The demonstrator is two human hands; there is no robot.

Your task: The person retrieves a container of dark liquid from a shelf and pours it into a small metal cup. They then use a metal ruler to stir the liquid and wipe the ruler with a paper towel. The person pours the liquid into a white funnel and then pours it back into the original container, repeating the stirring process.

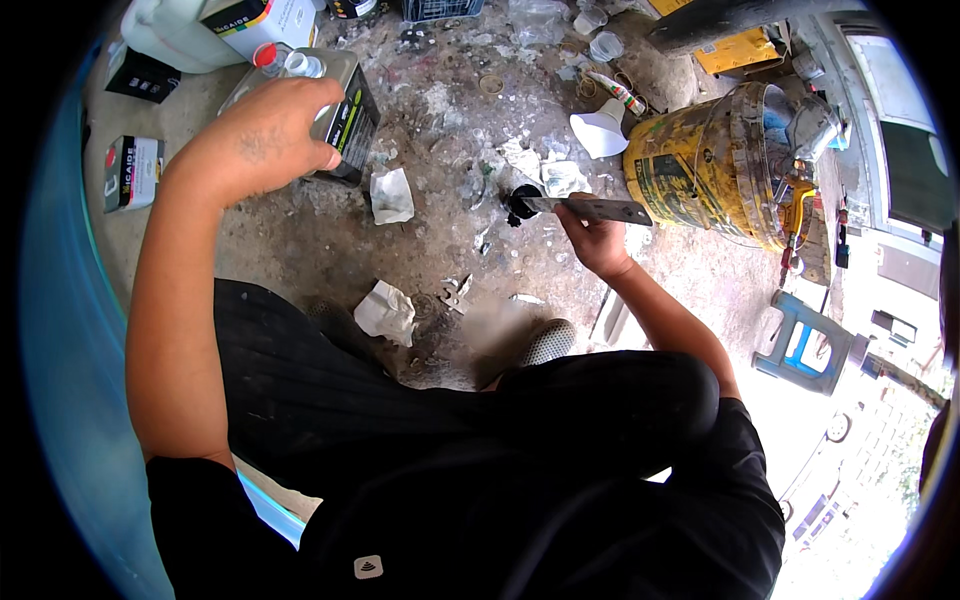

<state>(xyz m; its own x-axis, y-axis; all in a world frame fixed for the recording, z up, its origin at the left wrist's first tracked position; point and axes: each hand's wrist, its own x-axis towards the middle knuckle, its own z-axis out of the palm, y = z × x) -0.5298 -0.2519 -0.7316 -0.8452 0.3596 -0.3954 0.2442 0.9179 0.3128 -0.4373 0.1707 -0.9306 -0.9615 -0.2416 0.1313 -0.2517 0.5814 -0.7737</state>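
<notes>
My left hand [262, 138] grips the upper right of a rectangular metal can [350, 128], which has a red cap [268, 58] and a pale spout [303, 63]. My right hand [590, 237] holds a long, dull metal blade, like a spatula [618, 210], whose left tip reaches into a small round vessel [523, 204] of black material on the stained floor. Crumpled white papers [391, 195] lie about, and a white cup or funnel [600, 130] lies beyond my right hand.
A grimy yellow bucket [680, 170] stands at the right, with a grey step stool [800, 340] below it. More cans [133, 173] and a white jug [170, 30] stand at the left. My knees and shoe [550, 342] are near the lower middle.
</notes>
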